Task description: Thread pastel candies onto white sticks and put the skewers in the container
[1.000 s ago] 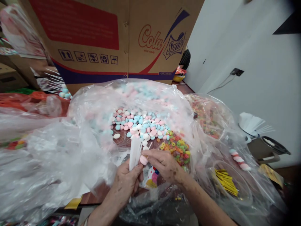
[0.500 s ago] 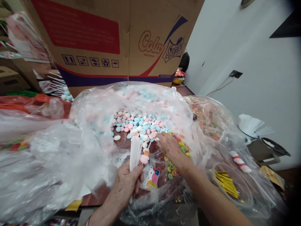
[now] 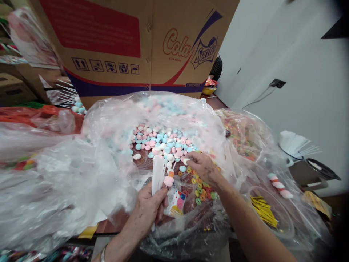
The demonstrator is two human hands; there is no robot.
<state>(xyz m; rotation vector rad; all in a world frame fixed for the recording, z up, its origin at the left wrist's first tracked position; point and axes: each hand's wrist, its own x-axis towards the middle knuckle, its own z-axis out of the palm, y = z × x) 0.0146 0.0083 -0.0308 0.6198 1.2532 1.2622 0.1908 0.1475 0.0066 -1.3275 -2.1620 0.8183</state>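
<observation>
My left hand (image 3: 148,211) is closed round a bundle of white sticks (image 3: 157,173); one stick carries a pink sweet (image 3: 168,181) and an orange ring. My right hand (image 3: 203,167) pinches a white sweet (image 3: 186,161) at the near edge of a heap of pink, blue and white sweets (image 3: 160,142) lying in an open clear plastic bag (image 3: 109,123). Coloured ring sweets (image 3: 200,191) lie scattered just under that hand.
A big Cola/Sprite cardboard box (image 3: 131,43) stands behind the bag. More plastic bags (image 3: 49,182) lie at the left. At the right are another bag of ring sweets (image 3: 241,138), gold twist ties (image 3: 263,211), a finished sweet skewer (image 3: 279,185) and a cup of white sticks (image 3: 296,145).
My right hand left the stick in my left hand, reached forward to the sweet heap and now pinches a white sweet. The left hand stayed in place.
</observation>
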